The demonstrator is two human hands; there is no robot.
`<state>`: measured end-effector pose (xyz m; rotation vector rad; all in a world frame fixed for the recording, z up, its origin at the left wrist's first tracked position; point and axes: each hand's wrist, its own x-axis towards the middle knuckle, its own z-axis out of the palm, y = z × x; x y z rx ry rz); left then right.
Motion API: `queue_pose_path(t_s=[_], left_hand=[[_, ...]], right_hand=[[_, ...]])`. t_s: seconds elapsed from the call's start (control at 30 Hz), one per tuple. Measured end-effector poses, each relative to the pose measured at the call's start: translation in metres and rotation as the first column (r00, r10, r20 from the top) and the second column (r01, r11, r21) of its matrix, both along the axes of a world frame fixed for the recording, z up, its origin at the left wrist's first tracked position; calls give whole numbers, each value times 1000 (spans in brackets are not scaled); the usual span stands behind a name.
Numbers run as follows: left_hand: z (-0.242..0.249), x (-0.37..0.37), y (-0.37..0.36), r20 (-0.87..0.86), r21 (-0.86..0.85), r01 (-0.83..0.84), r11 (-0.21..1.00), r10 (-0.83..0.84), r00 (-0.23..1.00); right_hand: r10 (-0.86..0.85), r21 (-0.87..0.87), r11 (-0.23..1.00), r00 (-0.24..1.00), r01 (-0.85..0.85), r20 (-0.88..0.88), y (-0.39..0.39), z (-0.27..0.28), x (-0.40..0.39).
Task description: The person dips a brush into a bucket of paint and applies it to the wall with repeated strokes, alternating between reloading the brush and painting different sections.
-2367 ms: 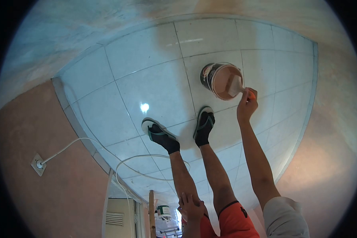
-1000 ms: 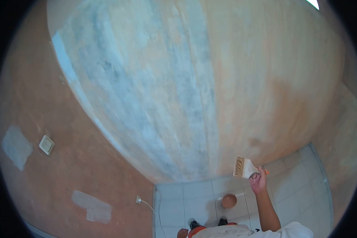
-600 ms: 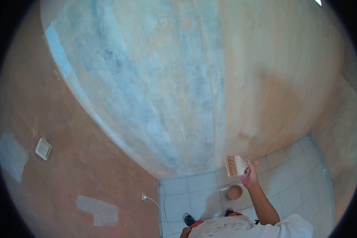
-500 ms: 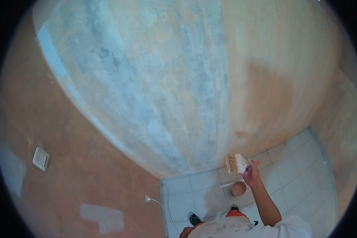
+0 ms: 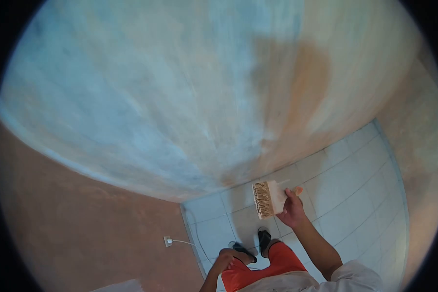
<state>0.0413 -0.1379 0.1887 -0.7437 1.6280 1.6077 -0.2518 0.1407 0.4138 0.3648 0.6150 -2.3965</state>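
My right hand (image 5: 293, 211) is closed around the handle of a wide paintbrush (image 5: 278, 197). The brush lies across the view, its long pale bristles (image 5: 263, 199) pointing left and clumped at the tips. It is held in the air over the tiled floor, apart from the wall. An orange handle end sticks out beyond my fingers. My left hand (image 5: 225, 261) is down by my thigh, against the orange shorts (image 5: 267, 265), with its fingers loosely extended and no tool in it.
A tall wall (image 5: 180, 97) with streaky blue, cream and tan paint rises ahead. A brown wall (image 5: 92, 209) stands at left, with a socket (image 5: 168, 241) and a plugged-in white cable (image 5: 184, 242). My sandalled feet (image 5: 264, 238) stand on pale floor tiles (image 5: 345, 175).
The view has moved closer to the painted wall. The brush, still in my right hand, has shifted left in view. The bucket is no longer visible. My left hand shows more fully.
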Motion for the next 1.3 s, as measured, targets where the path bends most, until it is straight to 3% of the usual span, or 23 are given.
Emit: queue_pose_path(t_s=[0.03, 0.07, 0.1, 0.2, 0.27, 0.33, 0.37, 0.4, 0.47, 0.5, 0.57, 0.67, 0.7, 0.73, 0.77, 0.8, 0.83, 0.87, 0.93, 1.03, 1.1, 1.2, 1.3], left_hand=[[-19, -11, 2, -229, -155, -198, 968, 160, 960], [-55, -18, -2, -449, -444, -236, 864, 14, 894], [-80, -29, -12, -449, -495, -181, 850, -72, 891], [-147, -63, -44, -412, -615, -52, 787, -265, 872], [-188, -79, -47, -362, -678, 7, 735, -342, 867], [-220, -93, -51, -283, -876, 16, 481, -541, 792], [-212, -104, -47, -158, -934, 62, 353, -560, 814], [-232, -112, -63, -68, -936, 136, 324, -546, 835], [-266, -121, -85, -261, -925, -108, 364, -405, 876], [-281, -124, -92, -266, -926, -117, 358, -402, 876], [-293, -126, -104, -444, -862, -338, 377, -243, 862], [-278, -119, -98, -442, -874, -336, 351, -286, 850], [-269, -113, -95, -434, -866, -322, 383, -255, 864], [-261, -106, -92, -438, -863, -324, 387, -255, 862], [-258, -99, -91, -444, -853, -330, 404, -228, 867], [-261, -94, -94, -448, -845, -336, 417, -206, 870], [-269, -89, -100, -502, -819, -383, 428, -211, 839], [-276, -89, -106, -507, -819, -387, 423, -219, 834], [-284, -89, -111, -688, -616, -567, 547, -22, 725], [-264, -94, -103, -623, -699, -532, 479, -42, 781], [-272, -91, -110, -685, -630, -570, 527, -33, 727], [-285, -95, -119, -735, -553, -585, 593, -16, 678], [-292, -100, -118, -724, -554, -579, 598, -2, 690]], right_hand=[[17, -33, 999, 1000, -18, -16, 4, -24, -4], [59, -125, 990, 996, -67, -71, 8, -55, -15], [96, -209, 970, 987, -121, -128, 8, -81, -25], [103, -179, 972, 965, -149, -242, -10, -131, -45], [90, -211, 968, 975, -133, -203, -19, -169, -55], [61, -256, 959, 968, -124, -242, -24, -214, -58], [63, -267, 954, 961, -137, -268, -27, -230, -59], [24, -251, 964, 973, -83, -229, -39, -239, -56], [-16, -247, 969, 981, -34, -195, -40, -285, -50], [-8, -295, 953, 966, -71, -258, -45, -317, -53], [-5, -356, 928, 950, -112, -311, -45, -340, -41], [-44, -211, 977, 928, -37, -369, -45, -316, -41], [41, 74, 997, 830, 1, -556, -41, -303, -42], [172, 334, 938, 708, 95, -685, -37, -292, -39], [279, 496, 849, 641, 183, -715, -32, -264, -40], [271, 488, 852, 637, 191, -722, -29, -254, -50], [339, 448, 777, 305, 443, -890, -25, -249, -60], [441, 300, 696, -58, 652, -896, -22, -243, -66], [494, 292, 649, -98, 702, -864, -20, -214, -68], [560, 120, 577, -284, 808, -779, -18, -145, -82], [591, 19, 527, -350, 850, -727, -23, -86, -93], [564, 88, 545, -287, 834, -775, -27, -40, -104], [555, 322, 688, -185, 650, -811, -35, -65, -116]])
